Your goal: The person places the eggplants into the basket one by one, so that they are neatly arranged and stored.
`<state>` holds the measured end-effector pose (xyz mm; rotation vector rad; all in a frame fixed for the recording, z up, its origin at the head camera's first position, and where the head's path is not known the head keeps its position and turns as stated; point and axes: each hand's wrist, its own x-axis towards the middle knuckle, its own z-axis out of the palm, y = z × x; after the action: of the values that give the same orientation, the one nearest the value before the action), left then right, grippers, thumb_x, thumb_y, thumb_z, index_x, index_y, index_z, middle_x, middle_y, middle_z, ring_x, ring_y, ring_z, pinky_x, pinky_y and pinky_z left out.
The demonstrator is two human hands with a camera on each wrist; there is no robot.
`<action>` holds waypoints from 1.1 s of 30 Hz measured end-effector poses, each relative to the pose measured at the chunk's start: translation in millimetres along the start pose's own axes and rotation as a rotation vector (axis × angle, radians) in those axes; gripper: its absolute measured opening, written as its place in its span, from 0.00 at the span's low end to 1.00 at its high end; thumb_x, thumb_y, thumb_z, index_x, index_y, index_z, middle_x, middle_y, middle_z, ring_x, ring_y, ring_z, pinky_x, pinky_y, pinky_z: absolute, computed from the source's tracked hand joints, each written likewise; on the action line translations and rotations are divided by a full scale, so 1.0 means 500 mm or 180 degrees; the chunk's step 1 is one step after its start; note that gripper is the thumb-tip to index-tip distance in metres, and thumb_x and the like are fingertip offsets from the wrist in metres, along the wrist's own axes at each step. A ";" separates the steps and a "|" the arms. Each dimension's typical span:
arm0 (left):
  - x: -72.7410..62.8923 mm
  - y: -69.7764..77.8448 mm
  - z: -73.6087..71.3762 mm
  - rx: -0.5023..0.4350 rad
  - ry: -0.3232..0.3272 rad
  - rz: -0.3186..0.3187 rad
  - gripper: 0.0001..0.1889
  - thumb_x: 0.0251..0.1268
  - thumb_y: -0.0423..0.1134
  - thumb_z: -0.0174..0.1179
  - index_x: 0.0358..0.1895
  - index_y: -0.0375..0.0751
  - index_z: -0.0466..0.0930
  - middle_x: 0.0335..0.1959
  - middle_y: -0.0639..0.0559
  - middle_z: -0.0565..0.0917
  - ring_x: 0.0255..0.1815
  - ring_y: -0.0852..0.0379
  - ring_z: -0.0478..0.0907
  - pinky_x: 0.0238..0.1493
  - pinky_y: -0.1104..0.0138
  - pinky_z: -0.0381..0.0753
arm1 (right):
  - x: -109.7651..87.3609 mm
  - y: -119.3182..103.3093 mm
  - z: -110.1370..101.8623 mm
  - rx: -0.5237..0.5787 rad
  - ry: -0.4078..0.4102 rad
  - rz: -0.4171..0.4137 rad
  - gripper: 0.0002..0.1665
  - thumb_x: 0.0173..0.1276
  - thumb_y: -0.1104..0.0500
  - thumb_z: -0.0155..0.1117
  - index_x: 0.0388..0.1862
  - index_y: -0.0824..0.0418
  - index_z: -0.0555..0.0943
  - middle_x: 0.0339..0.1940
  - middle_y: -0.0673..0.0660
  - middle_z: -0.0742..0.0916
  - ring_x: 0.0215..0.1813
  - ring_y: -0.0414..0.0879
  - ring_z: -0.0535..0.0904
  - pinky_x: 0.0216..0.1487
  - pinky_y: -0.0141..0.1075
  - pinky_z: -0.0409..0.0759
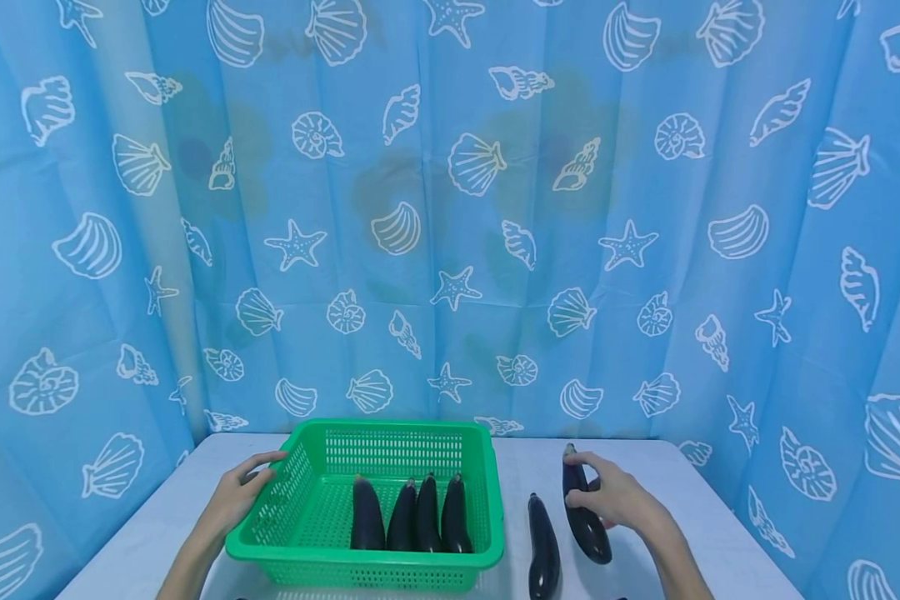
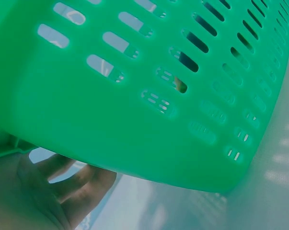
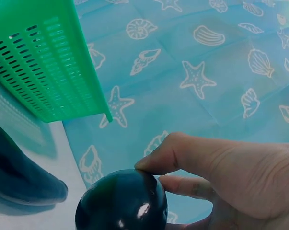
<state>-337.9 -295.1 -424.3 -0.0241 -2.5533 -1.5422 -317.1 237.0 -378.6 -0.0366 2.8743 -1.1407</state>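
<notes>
While the left hand [image 1: 242,493] rests at the left rim of the green basket [image 1: 345,557], the right hand [image 1: 618,497] pinches an eggplant [image 1: 588,531] between thumb and fingers at the right of the worktop [image 1: 523,460]. The held eggplant has its stem end pointing far; I cannot tell whether it is lifted clear of the worktop. A loose eggplant [image 1: 544,546] lies just to its left, between it and the basket, with no hand touching it.

Inside the basket, four eggplants [image 1: 427,514] lie side by side in the near right part, their stem ends far and their lower ends hidden by the near rim. The left hand's fingers touch the rim, but I cannot tell whether they grip it.

Judging by this layout, the work seems well along if the basket is being filled: four are in, and the held one and the loose one are left.
</notes>
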 end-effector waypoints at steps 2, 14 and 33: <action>0.000 0.000 0.000 0.0019 0.0008 -0.0009 0.24 0.79 0.49 0.47 0.70 0.41 0.69 0.67 0.30 0.71 0.56 0.41 0.81 0.49 0.58 0.86 | 0.000 -0.001 -0.002 0.0019 0.0016 -0.0009 0.38 0.62 0.56 0.68 0.71 0.58 0.69 0.39 0.61 0.84 0.34 0.48 0.82 0.35 0.47 0.89; 0.002 -0.001 0.001 0.0053 0.0024 -0.0023 0.25 0.78 0.50 0.47 0.70 0.42 0.69 0.67 0.30 0.71 0.56 0.41 0.80 0.49 0.58 0.86 | -0.010 -0.015 -0.010 0.0078 0.0082 -0.0095 0.38 0.63 0.55 0.67 0.71 0.57 0.68 0.38 0.60 0.84 0.34 0.48 0.81 0.34 0.45 0.89; 0.001 0.001 0.002 -0.0007 0.0028 -0.0011 0.24 0.78 0.48 0.48 0.69 0.41 0.70 0.64 0.29 0.74 0.50 0.48 0.83 0.45 0.60 0.87 | -0.023 -0.057 0.011 0.0144 0.0074 -0.0131 0.37 0.61 0.56 0.69 0.69 0.54 0.70 0.40 0.61 0.84 0.34 0.48 0.82 0.34 0.45 0.90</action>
<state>-338.3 -294.2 -424.3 -0.0131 -2.5464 -1.5428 -305.2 213.0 -362.6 -0.0816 2.8797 -1.2209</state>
